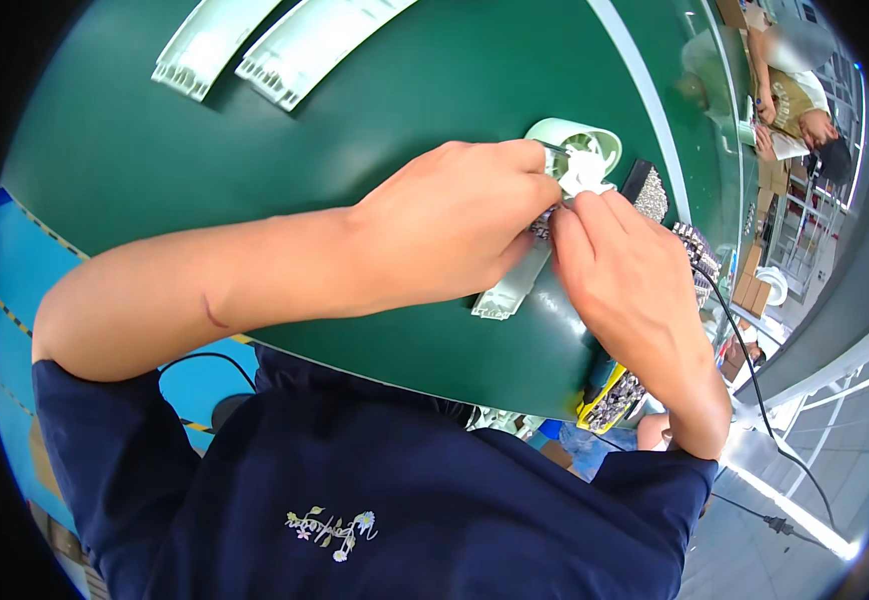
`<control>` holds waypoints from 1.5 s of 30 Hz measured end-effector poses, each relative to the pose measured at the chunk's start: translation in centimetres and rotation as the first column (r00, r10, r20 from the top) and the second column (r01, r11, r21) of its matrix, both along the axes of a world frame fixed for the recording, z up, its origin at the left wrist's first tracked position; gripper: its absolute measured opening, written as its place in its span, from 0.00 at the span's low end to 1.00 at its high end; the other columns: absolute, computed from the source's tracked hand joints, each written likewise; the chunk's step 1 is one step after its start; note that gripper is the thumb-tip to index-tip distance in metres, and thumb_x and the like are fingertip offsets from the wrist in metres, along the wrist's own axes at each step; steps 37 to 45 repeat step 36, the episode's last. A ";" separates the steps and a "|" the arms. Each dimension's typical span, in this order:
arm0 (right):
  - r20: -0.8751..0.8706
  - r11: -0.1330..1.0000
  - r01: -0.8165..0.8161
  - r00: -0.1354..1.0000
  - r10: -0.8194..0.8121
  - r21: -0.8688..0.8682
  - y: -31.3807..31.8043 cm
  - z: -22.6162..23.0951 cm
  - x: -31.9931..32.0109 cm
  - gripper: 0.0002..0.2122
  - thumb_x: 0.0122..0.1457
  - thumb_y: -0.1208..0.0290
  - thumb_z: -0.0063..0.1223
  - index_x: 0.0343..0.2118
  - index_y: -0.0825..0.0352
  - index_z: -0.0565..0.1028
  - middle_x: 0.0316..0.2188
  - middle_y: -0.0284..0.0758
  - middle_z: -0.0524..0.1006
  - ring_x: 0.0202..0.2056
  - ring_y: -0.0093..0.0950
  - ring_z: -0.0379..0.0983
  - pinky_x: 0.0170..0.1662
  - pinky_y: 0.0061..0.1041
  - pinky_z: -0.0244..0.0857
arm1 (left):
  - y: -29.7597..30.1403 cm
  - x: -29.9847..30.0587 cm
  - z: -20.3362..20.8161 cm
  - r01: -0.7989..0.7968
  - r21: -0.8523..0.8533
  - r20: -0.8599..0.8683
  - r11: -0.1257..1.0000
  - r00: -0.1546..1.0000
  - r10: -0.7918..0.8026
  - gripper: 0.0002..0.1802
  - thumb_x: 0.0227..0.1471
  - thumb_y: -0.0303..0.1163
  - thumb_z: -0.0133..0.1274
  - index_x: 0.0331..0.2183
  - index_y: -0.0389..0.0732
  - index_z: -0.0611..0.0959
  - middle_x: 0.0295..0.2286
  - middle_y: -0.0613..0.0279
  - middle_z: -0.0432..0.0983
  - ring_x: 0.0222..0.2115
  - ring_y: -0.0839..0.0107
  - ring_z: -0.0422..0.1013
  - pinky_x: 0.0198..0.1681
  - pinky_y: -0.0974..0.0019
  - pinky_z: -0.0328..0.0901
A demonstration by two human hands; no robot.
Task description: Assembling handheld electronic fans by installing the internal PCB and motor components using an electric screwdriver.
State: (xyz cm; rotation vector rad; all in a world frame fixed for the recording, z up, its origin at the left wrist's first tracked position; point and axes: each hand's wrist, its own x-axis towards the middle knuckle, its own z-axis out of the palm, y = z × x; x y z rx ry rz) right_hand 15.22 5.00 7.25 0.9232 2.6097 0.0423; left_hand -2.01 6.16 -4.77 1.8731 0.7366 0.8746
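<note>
Both my hands meet over a pale green plastic housing with a round, open end (594,131) on the green table. My left hand (449,215) reaches in from the left, its fingers pinched together beside the housing. From the right, my right hand (634,265) also has its thumb and fingers pinched, close against the left fingertips. A small white part (584,172) sticks out just above the fingertips, in front of the round opening. What lies between the fingertips is hidden. Below the hands shows the housing's long, pale lower end (507,295).
Two pale green curved shells (319,45) (209,45) lie at the far left of the table (254,160). To the right are a black-edged tray of small metal parts (647,190) and a yellow bin of parts (609,395). A black cable (744,340) hangs there. Another person (794,95) works beyond.
</note>
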 end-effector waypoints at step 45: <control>-0.712 0.701 0.273 0.071 -0.698 -0.659 -5.5 -7.1 6.2 0.13 0.56 0.84 0.66 0.45 0.74 0.82 0.49 0.44 0.77 0.39 0.24 0.75 0.44 0.23 0.71 | 1.2 -0.4 1.0 0.091 -0.086 -0.013 0.992 0.996 -0.092 0.18 0.46 0.21 0.66 0.42 0.41 0.84 0.29 0.64 0.72 0.21 0.71 0.68 0.25 0.65 0.66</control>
